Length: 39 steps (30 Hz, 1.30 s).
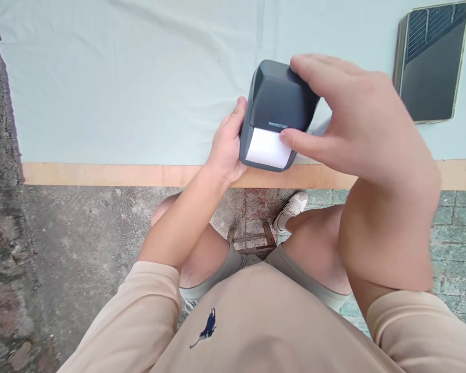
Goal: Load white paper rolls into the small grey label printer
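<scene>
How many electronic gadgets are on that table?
2. A dark grey label printer sits at the table's near edge, held between the left hand and right hand; a phone lies flat at far right. Others may be outside view.

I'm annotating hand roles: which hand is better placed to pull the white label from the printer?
Probably the right hand: its thumb touches the white label at the front of the printer. The left hand presses the printer's side, seemingly steadying it.

Outdoor yard: brick paving (458, 233) and concrete ground (85, 233) under a cloth-covered table (101, 174).
</scene>
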Tool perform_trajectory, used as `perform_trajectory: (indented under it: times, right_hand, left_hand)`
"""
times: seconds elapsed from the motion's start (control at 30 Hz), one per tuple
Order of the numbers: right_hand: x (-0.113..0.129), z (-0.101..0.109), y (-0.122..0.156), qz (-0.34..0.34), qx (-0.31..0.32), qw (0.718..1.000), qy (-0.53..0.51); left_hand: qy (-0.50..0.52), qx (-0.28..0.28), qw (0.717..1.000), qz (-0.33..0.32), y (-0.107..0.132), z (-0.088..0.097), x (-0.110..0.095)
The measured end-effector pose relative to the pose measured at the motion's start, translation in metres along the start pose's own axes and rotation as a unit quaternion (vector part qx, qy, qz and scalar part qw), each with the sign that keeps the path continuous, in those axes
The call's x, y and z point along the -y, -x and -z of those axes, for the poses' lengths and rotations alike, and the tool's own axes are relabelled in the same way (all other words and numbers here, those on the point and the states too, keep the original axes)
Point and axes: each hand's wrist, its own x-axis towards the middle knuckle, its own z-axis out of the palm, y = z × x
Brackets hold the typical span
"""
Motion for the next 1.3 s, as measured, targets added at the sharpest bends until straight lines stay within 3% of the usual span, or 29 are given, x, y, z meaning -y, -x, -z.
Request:
perform_trajectory:
  times: [0.07, 0.13, 0.2, 0.27, 0.33, 0.47, 0.57, 0.7, 0.87, 1.03, 1.3]
  right_hand:
    - [-0.002, -0.002, -0.001, 0.015, -0.004, 1.0, -0.02]
    - [-0.003, -0.002, 0.0, 0.041, -0.046, 0.998, -0.028]
    - [-0.002, -0.001, 0.001, 0.027, -0.157, 0.987, -0.032]
    - [0.0, 0.0, 0.002, -0.037, -0.298, 0.953, -0.041]
    - [0.003, 0.001, 0.004, -0.074, -0.356, 0.93, -0.058]
    - [0.005, 0.0, 0.005, -0.008, -0.232, 0.97, -0.075]
    - [0.003, 0.0, 0.004, -0.005, -0.207, 0.977, -0.057]
    - [-0.001, -0.003, 0.001, -0.016, -0.188, 0.98, -0.067]
    - [-0.004, -0.006, -0.001, -0.082, -0.087, 0.992, -0.026]
    - [-0.003, 0.0, 0.004, -0.121, 0.018, 0.991, 0.056]
    - [-0.006, -0.009, -0.006, -0.129, -0.025, 0.989, 0.069]
  left_hand:
    - [-0.001, -0.012, 1.0, 0.01, -0.001, -0.002, 0.0]
    - [-0.002, -0.029, 0.999, 0.017, -0.002, -0.003, 0.0]
    - [0.005, -0.046, 0.999, 0.011, -0.002, -0.002, -0.001]
    - [0.006, -0.055, 0.998, 0.001, -0.002, 0.0, -0.002]
    - [-0.008, -0.062, 0.998, -0.002, 0.0, 0.001, -0.003]
    - [-0.026, -0.048, 0.998, -0.016, 0.003, -0.003, -0.005]
    - [0.002, -0.016, 0.999, -0.037, 0.002, -0.006, -0.002]
    - [0.001, 0.002, 1.0, -0.024, 0.001, -0.005, 0.0]
    - [-0.011, 0.048, 0.999, -0.017, 0.004, -0.007, -0.003]
    - [-0.025, 0.036, 0.998, -0.034, 0.008, -0.015, -0.003]
    - [-0.039, 0.036, 0.998, -0.018, 0.006, -0.013, -0.001]
